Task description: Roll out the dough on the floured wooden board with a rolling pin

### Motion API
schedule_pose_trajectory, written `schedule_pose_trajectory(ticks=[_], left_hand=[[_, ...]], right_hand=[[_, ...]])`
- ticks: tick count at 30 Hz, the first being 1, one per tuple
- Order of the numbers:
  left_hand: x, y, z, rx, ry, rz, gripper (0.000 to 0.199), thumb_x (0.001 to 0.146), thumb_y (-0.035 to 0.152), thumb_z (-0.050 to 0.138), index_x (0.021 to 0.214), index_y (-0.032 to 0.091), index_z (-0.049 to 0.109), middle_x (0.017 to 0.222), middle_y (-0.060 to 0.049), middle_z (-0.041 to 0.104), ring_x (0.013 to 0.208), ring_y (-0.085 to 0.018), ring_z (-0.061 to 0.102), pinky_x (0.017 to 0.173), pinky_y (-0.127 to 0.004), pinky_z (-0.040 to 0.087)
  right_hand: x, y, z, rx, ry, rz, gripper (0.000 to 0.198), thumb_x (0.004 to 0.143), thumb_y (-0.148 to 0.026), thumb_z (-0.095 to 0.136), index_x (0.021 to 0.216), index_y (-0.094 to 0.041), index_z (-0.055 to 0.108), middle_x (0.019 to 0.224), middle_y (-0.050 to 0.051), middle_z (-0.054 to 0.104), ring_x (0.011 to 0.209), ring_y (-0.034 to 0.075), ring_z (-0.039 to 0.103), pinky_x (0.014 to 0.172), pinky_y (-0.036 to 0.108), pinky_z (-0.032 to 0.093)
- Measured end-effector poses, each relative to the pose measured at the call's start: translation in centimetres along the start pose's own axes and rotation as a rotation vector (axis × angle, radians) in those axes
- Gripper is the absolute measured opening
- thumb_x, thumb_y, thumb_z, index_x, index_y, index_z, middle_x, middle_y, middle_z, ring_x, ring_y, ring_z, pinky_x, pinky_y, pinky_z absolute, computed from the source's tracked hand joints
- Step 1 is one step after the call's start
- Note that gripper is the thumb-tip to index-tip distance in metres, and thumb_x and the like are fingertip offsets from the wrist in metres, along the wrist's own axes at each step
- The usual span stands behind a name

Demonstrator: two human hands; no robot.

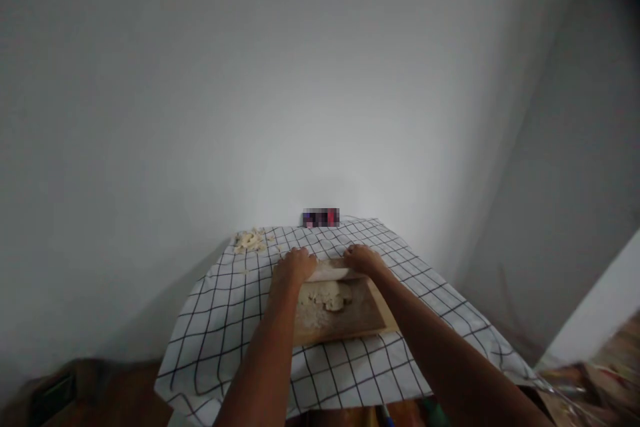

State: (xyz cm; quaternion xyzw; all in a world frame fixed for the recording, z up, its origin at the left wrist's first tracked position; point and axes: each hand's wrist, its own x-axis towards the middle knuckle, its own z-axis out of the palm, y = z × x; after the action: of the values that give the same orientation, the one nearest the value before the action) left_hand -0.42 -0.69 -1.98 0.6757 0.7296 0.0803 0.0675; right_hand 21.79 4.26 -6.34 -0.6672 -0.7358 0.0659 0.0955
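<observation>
A pale rolling pin (330, 272) lies across the far part of a wooden board (345, 328). My left hand (297, 265) is closed over its left end, and my right hand (363, 259) is closed over the right end. Just on the near side of the pin, a flattened piece of dough (327, 293) with ragged edges rests on the board. White flour dusts the wood around it. Both forearms reach forward on either side of the board and hide parts of its sides.
A white cloth with dark checks (215, 320) covers the table. Pale dough scraps (250, 240) are heaped at its far left corner. A small dark object, pixelated (321, 217), stands at the back against the wall (320, 113). Clutter (580, 383) sits at lower right.
</observation>
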Motion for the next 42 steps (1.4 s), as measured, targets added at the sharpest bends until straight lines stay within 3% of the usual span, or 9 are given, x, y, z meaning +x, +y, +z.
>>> schedule_pose_trajectory(ticks=[8,14,19,24,29,36,42], left_hand=[[1.8,-0.1,1.0,0.041,0.051,0.037,0.048,0.111,0.036,0.046,0.138,0.017,0.081,0.149,-0.024,0.075,0.139,-0.04,0.071,0.11,-0.052,0.056],[0.6,0.1,0.6,0.094,0.085,0.072,0.044,0.114,0.034,0.045,0.135,0.02,0.081,0.144,-0.019,0.078,0.135,-0.036,0.073,0.111,-0.05,0.057],[-0.6,-0.6,1.4,0.163,0.207,0.147,0.04,0.114,0.03,0.048,0.133,0.02,0.081,0.141,-0.016,0.08,0.137,-0.035,0.072,0.116,-0.051,0.057],[-2.0,-1.0,2.2,0.163,0.252,0.112,0.037,0.111,0.028,0.054,0.134,0.024,0.082,0.141,-0.015,0.08,0.139,-0.033,0.069,0.118,-0.049,0.056],[-2.7,-1.2,2.8,0.182,0.303,0.1,0.037,0.11,0.029,0.055,0.135,0.026,0.081,0.135,-0.014,0.081,0.138,-0.033,0.068,0.117,-0.049,0.056],[-4.4,-0.8,2.5,0.193,0.256,0.103,0.039,0.115,0.029,0.049,0.136,0.021,0.081,0.144,-0.017,0.079,0.146,-0.037,0.066,0.122,-0.059,0.053],[-8.5,-1.0,2.6,0.159,0.31,0.193,0.045,0.112,0.027,0.053,0.15,0.023,0.076,0.164,-0.017,0.069,0.162,-0.041,0.053,0.134,-0.066,0.039]], right_hand=[[0.0,-0.3,-0.2,0.056,-0.015,0.087,0.044,0.116,-0.039,0.046,0.14,-0.019,0.077,0.153,0.02,0.074,0.141,0.034,0.071,0.112,0.045,0.054],[-2.2,-0.8,-0.8,0.092,0.044,0.045,0.046,0.116,-0.036,0.042,0.139,-0.015,0.076,0.152,0.022,0.074,0.144,0.035,0.068,0.115,0.049,0.05],[-3.7,-1.1,-1.0,0.1,0.085,0.02,0.047,0.117,-0.037,0.041,0.138,-0.015,0.076,0.147,0.024,0.076,0.141,0.034,0.069,0.116,0.05,0.049],[-4.5,-1.1,-1.1,0.046,0.062,-0.083,0.047,0.118,-0.037,0.039,0.134,-0.018,0.079,0.144,0.022,0.078,0.139,0.037,0.069,0.115,0.056,0.049],[-5.0,-1.3,-1.4,0.027,0.067,-0.082,0.046,0.118,-0.036,0.04,0.134,-0.016,0.079,0.142,0.024,0.078,0.137,0.037,0.07,0.111,0.053,0.05],[-7.1,-1.6,-2.1,0.067,0.117,-0.047,0.045,0.118,-0.033,0.04,0.134,-0.017,0.079,0.144,0.021,0.078,0.14,0.035,0.068,0.115,0.051,0.047],[-10.8,-2.0,-2.6,0.057,0.172,-0.033,0.044,0.116,-0.029,0.042,0.134,-0.02,0.082,0.16,0.019,0.071,0.15,0.035,0.061,0.121,0.05,0.044]])
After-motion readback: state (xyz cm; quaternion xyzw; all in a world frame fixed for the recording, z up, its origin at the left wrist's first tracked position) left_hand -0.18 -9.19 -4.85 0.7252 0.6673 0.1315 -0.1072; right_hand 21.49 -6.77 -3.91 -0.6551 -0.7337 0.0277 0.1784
